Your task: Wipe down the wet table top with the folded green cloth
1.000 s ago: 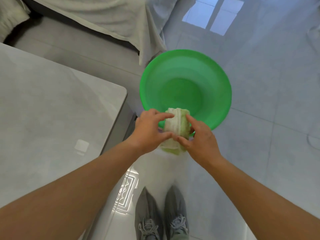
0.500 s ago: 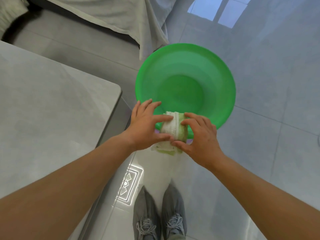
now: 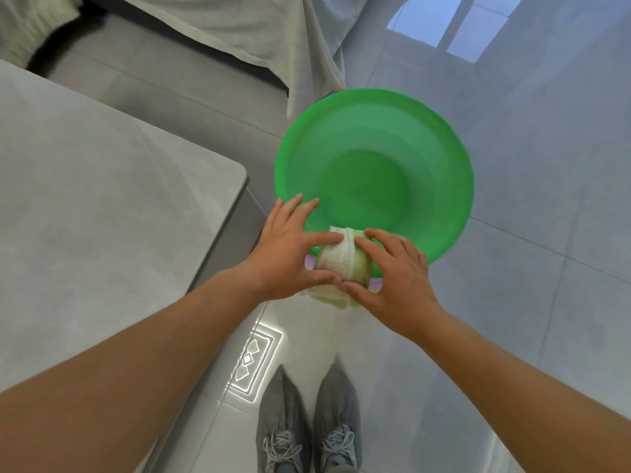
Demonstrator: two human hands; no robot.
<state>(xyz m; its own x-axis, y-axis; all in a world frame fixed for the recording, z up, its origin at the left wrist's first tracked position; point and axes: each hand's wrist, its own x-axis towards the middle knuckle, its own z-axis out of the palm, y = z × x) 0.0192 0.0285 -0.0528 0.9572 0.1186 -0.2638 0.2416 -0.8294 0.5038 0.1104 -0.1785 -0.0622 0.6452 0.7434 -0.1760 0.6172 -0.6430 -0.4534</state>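
Note:
A pale green and white cloth, folded into a thick wad, is held in the air between both hands over the near rim of a green basin. My left hand pinches its left side with thumb and forefinger, the other fingers spread. My right hand grips its right side. A loose end of the cloth hangs below the hands. The grey table top lies to the left, its rounded corner close to my left hand.
The round green plastic basin stands on the glossy tiled floor ahead. A grey sofa with a light throw is behind it. My grey shoes are below, beside the table's edge.
The hands with the cloth stayed over the basin's near rim. My left fingers have spread wider over the cloth. The view has shifted slightly toward the basin.

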